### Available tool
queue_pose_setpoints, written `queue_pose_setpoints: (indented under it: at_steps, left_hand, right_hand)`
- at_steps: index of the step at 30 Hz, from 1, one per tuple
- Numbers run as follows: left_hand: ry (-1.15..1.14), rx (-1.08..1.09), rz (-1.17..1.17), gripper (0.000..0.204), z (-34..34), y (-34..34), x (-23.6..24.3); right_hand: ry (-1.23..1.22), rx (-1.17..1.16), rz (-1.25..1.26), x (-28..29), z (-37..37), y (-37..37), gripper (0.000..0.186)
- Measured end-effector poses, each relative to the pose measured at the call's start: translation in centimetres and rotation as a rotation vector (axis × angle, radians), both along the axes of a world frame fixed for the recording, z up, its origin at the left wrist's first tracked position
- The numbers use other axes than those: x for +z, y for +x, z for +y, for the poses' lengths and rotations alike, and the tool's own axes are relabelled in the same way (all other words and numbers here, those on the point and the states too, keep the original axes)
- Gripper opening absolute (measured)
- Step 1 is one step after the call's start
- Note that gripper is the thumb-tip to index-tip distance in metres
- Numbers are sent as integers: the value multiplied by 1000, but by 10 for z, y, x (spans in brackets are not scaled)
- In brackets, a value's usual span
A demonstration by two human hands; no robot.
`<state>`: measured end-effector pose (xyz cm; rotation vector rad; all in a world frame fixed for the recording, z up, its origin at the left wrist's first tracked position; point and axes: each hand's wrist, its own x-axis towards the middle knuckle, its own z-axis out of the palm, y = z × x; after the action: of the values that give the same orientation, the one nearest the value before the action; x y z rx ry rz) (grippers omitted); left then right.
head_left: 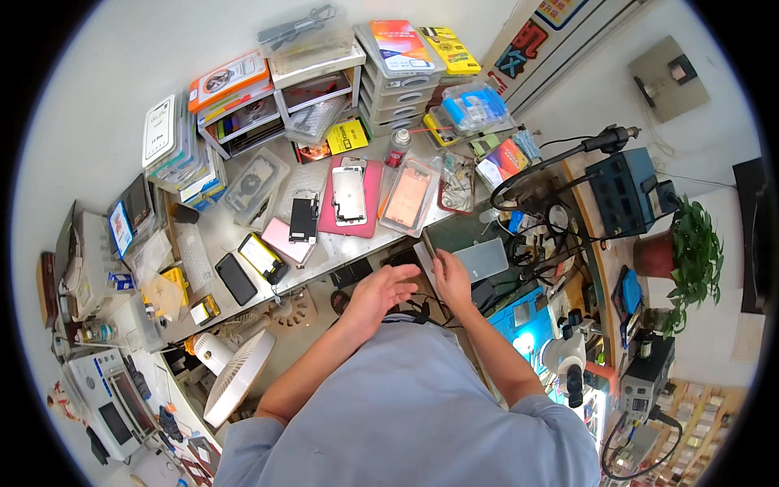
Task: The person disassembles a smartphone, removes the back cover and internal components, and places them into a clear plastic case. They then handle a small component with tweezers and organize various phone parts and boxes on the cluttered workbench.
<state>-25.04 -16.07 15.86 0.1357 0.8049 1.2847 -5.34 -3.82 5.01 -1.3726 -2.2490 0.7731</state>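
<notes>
My left hand (380, 294) is held in front of my waist, palm turned inward, fingers apart and nothing in them. Close to the right, my right hand (451, 281) is at the edge of a dark green work mat (450, 237); its fingers are loosely bent, some partly hidden, and I see nothing in them. Whether it touches the bench edge (427, 258) I cannot tell. A translucent flat case (482, 260) lies just beyond the right hand. On the bench ahead, a white phone screen (350, 195) lies on a pink pad (331, 221), beside a clear box with an orange-pink panel (408, 195).
Phones, including a black one (235, 279), lie along the bench's front edge. A white fan (238, 377) stands at left. To the right are cables, a lit microscope (563, 357), a blue mat (507, 315) and a potted plant (694, 260). Drawer units (399, 101) stand at the back.
</notes>
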Motion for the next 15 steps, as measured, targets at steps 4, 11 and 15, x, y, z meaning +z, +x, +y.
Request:
queue_pose_setpoints:
  at_steps: [4, 11, 15]
  left_hand:
    - [-96, 165, 81, 45, 1, -10, 8]
    - [-230, 291, -22, 52, 9, -17, 0]
    - [-231, 370, -63, 54, 5, -26, -17]
  right_hand:
    - [-157, -176, 128, -5, 0, 2, 32]
    - [-428, -357, 689, 35, 91, -37, 38]
    - [-649, -463, 923, 64, 187, -63, 42]
